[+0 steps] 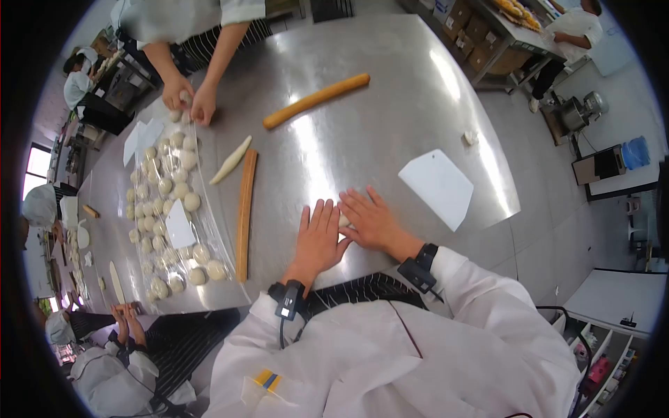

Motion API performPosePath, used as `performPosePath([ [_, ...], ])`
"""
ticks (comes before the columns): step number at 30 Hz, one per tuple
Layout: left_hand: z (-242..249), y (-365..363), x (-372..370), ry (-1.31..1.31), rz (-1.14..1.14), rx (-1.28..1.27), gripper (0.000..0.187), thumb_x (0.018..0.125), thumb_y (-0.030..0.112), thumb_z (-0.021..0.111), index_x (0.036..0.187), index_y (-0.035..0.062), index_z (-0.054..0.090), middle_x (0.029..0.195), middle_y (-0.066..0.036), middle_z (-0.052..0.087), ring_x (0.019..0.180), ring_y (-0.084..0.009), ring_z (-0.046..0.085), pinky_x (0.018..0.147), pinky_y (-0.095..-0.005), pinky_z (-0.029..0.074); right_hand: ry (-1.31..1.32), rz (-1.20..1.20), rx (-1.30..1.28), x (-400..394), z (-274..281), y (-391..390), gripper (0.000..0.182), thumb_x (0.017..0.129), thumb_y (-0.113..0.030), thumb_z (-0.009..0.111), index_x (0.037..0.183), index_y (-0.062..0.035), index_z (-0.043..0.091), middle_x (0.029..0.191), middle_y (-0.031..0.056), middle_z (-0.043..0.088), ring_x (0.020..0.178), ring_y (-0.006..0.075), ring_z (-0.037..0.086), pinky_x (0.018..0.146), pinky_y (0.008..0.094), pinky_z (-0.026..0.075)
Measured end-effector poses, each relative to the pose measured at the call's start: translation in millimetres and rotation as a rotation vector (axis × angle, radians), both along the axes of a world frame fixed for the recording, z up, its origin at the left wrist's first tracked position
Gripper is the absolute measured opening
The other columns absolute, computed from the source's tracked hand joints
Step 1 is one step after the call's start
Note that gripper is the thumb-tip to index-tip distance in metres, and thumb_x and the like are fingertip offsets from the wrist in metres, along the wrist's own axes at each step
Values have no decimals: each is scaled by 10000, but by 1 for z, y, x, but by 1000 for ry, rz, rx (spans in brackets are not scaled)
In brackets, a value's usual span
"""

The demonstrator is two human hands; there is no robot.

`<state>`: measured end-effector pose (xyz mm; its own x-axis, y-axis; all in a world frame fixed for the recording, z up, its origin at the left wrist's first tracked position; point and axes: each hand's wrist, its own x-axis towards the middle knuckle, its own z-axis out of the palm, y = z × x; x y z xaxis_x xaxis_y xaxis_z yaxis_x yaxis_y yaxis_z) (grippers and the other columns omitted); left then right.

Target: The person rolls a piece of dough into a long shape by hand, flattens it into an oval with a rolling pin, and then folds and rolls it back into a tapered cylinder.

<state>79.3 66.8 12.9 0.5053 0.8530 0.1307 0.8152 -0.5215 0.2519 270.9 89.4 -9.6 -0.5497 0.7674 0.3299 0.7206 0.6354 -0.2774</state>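
A small piece of pale dough shows between my two hands on the steel table, mostly covered by them. My left hand lies palm down with its fingers stretched out, its thumb beside the dough. On the dough's other side, my right hand is also flat, fingers extended and pressing over it. A wooden rolling pin lies left of my hands, with a tapered dough strip close by. To the right rests a white dough scraper.
Many dough balls sit under clear plastic on the left, with another white scraper on top. A second rolling pin lies farther back. Across the table, a co-worker's hands handle a dough ball. A dough scrap is near the right edge.
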Motion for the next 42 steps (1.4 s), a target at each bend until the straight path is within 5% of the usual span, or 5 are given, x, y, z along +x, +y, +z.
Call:
performPosePath([
  [3, 3, 16, -1, -128, -4, 56, 501, 796, 241, 700, 1229, 27, 569, 1217, -148, 590, 1166, -317, 534, 981, -450, 403, 97, 63, -54, 5, 15, 17, 508, 842, -459, 645, 1166, -68, 630, 1274, 108, 594, 1232, 257, 513, 1087, 477, 317],
  [10, 12, 19, -7, -69, -64, 54, 344, 780, 224, 714, 1084, 74, 653, 996, -85, 613, 960, -277, 571, 813, -415, 432, 56, 202, -155, 17, 25, 23, 587, 821, -502, 661, 1213, -67, 615, 1333, 110, 545, 1299, 271, 436, 1101, 452, 296],
  [16, 6, 12, -10, 43, 25, 5, 751, 828, 454, 608, 1391, -10, 430, 1446, -251, 402, 1354, -428, 346, 1106, -605, 219, -43, 92, -28, 10, 18, 11, 795, 857, -611, 550, 1356, 3, 483, 1449, 162, 443, 1401, 305, 346, 1159, 521, 187],
  [27, -5, -7, -22, -191, 190, 28, 726, 808, 336, 682, 1372, -36, 416, 1442, -250, 398, 1324, -434, 374, 1115, -526, 265, 100, -20, -159, 16, 15, 6, 879, 811, -641, 598, 1409, -19, 424, 1475, 158, 414, 1402, 312, 340, 1176, 510, 165],
  [42, 7, 13, -28, -190, 18, 50, 260, 783, 203, 740, 969, 47, 647, 999, -88, 601, 998, -294, 561, 876, -409, 448, 193, 90, -193, 34, 8, 24, 289, 770, -284, 759, 1005, -130, 689, 1287, 87, 589, 1351, 295, 411, 1163, 496, 215],
])
